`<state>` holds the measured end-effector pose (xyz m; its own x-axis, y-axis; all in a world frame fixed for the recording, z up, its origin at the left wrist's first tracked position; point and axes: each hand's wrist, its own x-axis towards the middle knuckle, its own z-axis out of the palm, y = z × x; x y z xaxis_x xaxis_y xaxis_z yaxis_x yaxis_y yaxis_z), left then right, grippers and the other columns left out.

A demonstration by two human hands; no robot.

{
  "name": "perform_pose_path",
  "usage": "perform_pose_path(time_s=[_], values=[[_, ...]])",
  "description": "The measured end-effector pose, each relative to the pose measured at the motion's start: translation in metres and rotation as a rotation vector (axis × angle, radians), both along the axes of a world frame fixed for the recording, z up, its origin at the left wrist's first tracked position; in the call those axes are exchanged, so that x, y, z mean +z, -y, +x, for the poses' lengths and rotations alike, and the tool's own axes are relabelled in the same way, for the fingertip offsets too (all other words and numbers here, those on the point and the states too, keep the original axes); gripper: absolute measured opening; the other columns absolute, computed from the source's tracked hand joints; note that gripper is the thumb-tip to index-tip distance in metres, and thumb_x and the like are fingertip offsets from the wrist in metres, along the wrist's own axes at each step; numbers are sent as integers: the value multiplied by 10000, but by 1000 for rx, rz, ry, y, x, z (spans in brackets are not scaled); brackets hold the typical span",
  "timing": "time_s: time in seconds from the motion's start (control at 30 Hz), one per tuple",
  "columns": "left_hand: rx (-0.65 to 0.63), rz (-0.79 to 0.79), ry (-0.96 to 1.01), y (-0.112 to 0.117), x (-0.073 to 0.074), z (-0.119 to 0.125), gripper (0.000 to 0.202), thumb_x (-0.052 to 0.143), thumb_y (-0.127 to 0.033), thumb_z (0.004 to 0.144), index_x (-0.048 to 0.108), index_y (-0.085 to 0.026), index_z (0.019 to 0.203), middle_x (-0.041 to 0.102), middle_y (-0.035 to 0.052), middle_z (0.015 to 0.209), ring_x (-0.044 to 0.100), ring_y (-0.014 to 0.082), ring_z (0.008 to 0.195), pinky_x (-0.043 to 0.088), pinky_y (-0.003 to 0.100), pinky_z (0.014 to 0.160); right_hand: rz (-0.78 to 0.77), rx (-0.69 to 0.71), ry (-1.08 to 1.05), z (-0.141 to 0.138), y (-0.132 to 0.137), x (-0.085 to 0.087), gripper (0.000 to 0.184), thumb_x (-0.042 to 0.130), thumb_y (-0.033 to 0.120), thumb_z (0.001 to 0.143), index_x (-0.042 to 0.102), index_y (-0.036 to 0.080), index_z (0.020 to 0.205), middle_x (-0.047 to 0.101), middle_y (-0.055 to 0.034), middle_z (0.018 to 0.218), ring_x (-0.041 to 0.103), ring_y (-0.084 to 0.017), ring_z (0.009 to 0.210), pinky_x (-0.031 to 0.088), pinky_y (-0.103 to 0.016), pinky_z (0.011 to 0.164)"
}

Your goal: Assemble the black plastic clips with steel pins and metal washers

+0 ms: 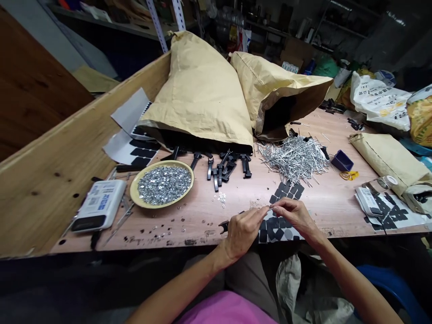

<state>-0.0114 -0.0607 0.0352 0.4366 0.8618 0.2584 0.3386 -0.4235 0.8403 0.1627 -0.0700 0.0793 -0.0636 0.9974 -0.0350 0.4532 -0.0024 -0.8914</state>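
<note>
My left hand (245, 229) is closed around a black plastic part (223, 226), whose forked end pokes out on the left; the fingers cover the remainder. Thumb and forefinger of my right hand (295, 217) pinch a thin silvery pin (270, 209) at the left fingertips, mostly hidden. Below both hands lies a sheet of black adhesive pads (275, 229). Several loose washers (221, 198) lie ahead of my left hand. Farther off are black plastic parts (221, 170) and a heap of metal pins (293, 155).
A yellow bowl (134, 193) full of small metal washers stands left, beside a white device (101, 202). Two big paper sacks (202, 85) (266, 74) lie at the back. A dark blue tray (342, 160) sits right of the pins. A wooden board (84, 139) borders the left side.
</note>
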Motion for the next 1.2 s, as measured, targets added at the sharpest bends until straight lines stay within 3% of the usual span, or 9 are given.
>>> perform_pose_path(time_s=[0.07, 0.13, 0.27, 0.33, 0.6, 0.77, 1.0, 1.13, 1.2], values=[[-6, -91, 84, -2, 2, 0, 294, 439, -299, 888, 693, -217, 1009, 698, 82, 855, 630, 170, 762, 475, 246, 680, 86, 36, 63, -1, 0, 1, 310, 585, 471, 796, 692, 182, 756, 640, -29, 681, 586, -126, 597, 477, -244, 545], [-81, -311, 233, -6, 4, -2, 334, 470, -411, 863, 705, -195, 959, 661, 56, 726, 587, 151, 663, 450, 233, 583, 171, 80, 117, -1, -1, 3, 280, 559, 438, 830, 687, 193, 782, 653, -38, 714, 601, -136, 640, 489, -256, 588], [-327, -890, 443, -15, 9, -5, 555, 566, -603, 720, 687, -115, 954, 335, -80, 441, 245, 43, 377, 189, 172, 365, 268, 172, 140, 0, -4, 7, 286, 524, 432, 859, 681, 198, 812, 664, -46, 738, 624, -145, 685, 503, -262, 627], [-361, -1020, 480, -18, 10, -6, 607, 614, -613, 666, 672, -90, 968, 275, -105, 442, 158, 24, 379, 111, 170, 365, 284, 204, 152, 1, -5, 8, 288, 522, 432, 860, 677, 195, 804, 665, -47, 736, 628, -146, 691, 505, -256, 627], [-299, -887, 504, -18, 8, -3, 559, 605, -596, 681, 689, -87, 897, 294, -83, 469, 218, 36, 421, 148, 184, 396, 303, 233, 283, -4, -2, 8, 263, 439, 371, 915, 634, 199, 873, 661, -45, 761, 627, -141, 707, 502, -253, 669], [-167, -744, 504, -18, 9, -3, 449, 634, -556, 677, 704, -137, 823, 463, -29, 536, 326, 63, 484, 221, 192, 416, 297, 188, 161, -5, -5, 6, 238, 490, 379, 890, 646, 202, 864, 656, -46, 777, 629, -142, 721, 512, -251, 650], [-632, -1434, 615, -26, 1, -11, 420, 741, -494, 615, 636, -146, 824, 231, -134, 407, 95, 2, 334, 69, 150, 353, 365, 339, 142, 0, -8, 10, 211, 515, 332, 884, 682, 204, 878, 683, -57, 809, 644, -139, 757, 518, -240, 677], [-748, -1516, 680, -25, -2, -11, 345, 741, -451, 640, 625, -165, 795, 237, -128, 403, 100, 8, 322, 76, 141, 341, 329, 354, 123, 1, -9, 12, 219, 519, 344, 879, 679, 194, 871, 687, -57, 802, 646, -140, 745, 518, -235, 659], [-711, -1459, 657, -23, 0, -10, 368, 724, -472, 653, 634, -153, 812, 237, -128, 412, 97, 5, 329, 76, 142, 344, 339, 357, 145, 2, -8, 13, 229, 519, 355, 877, 675, 189, 862, 683, -58, 787, 645, -139, 725, 515, -232, 645]])
